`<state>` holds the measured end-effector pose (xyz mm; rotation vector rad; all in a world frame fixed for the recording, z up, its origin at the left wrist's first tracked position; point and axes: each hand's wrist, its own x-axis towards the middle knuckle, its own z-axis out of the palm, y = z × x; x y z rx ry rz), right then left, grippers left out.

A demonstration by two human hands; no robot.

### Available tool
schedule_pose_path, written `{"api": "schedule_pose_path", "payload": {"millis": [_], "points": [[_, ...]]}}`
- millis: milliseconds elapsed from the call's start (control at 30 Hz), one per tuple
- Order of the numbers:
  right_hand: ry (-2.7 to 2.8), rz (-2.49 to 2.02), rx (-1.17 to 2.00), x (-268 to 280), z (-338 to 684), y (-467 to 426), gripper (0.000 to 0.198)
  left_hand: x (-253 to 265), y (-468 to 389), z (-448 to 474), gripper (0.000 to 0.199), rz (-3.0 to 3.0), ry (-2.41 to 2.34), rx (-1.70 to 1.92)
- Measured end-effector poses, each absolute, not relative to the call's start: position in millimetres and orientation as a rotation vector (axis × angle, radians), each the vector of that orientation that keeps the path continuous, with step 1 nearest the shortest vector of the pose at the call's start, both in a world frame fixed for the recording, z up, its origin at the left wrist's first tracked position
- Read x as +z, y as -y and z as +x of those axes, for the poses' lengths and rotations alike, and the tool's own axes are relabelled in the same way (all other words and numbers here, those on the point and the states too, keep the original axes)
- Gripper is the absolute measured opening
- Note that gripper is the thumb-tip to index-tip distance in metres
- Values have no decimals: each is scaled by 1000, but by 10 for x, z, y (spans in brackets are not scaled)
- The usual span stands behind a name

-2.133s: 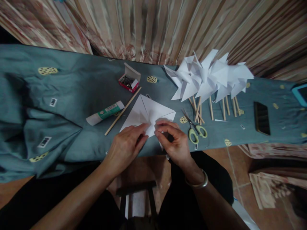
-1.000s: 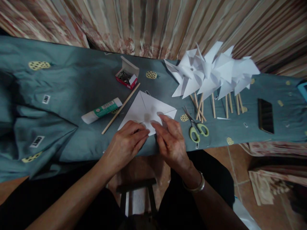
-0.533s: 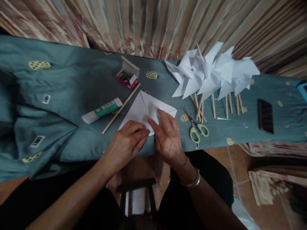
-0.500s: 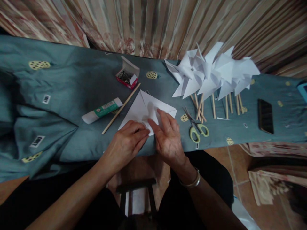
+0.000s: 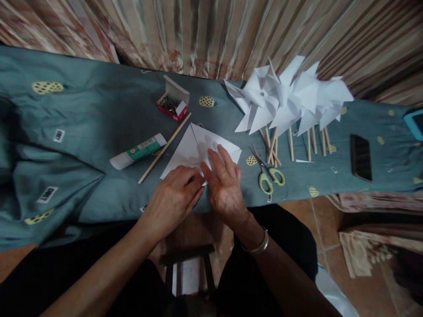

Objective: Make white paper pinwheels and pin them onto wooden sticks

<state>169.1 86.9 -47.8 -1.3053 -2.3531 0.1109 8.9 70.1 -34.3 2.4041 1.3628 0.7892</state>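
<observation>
A white sheet of paper (image 5: 185, 152), slit from its corners, lies on the cloth in front of me. My left hand (image 5: 178, 189) is closed, its thumb and forefinger pinching the paper's near corner. Over the paper's right side rests my right hand (image 5: 226, 182), fingers stretched out and its thumb close to the left fingertips. The near edge of the paper is hidden under both hands. Left of the sheet lie a wooden stick (image 5: 164, 148) and a white and green glue tube (image 5: 138, 152). Scissors with green handles (image 5: 267, 174) lie to the right.
Several white paper pinwheels (image 5: 287, 97) on wooden sticks lie at the back right. A small red box (image 5: 173, 103) of metal pins stands open behind the paper. A dark phone (image 5: 361, 157) lies far right on the green cloth (image 5: 99, 110). Curtains (image 5: 205, 35) hang behind.
My right hand's fingers have lifted and spread slightly over the paper. My left hand keeps its pinch at the near corner. The whole view has shifted a little.
</observation>
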Motion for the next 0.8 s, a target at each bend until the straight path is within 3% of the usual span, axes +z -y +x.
{"api": "schedule_pose_path", "payload": {"millis": [167, 467, 800], "points": [[2354, -1307, 259, -435, 1733, -874, 33, -330, -705, 104, 12, 2486, -1386, 727], [2236, -1431, 243, -334, 1987, -1101, 53, -283, -721, 97, 17, 2611, -1386, 698], [2172, -1446, 300, -294, 2130, -1058, 39, -284, -790, -162, 19, 2627, -1401, 692]]}}
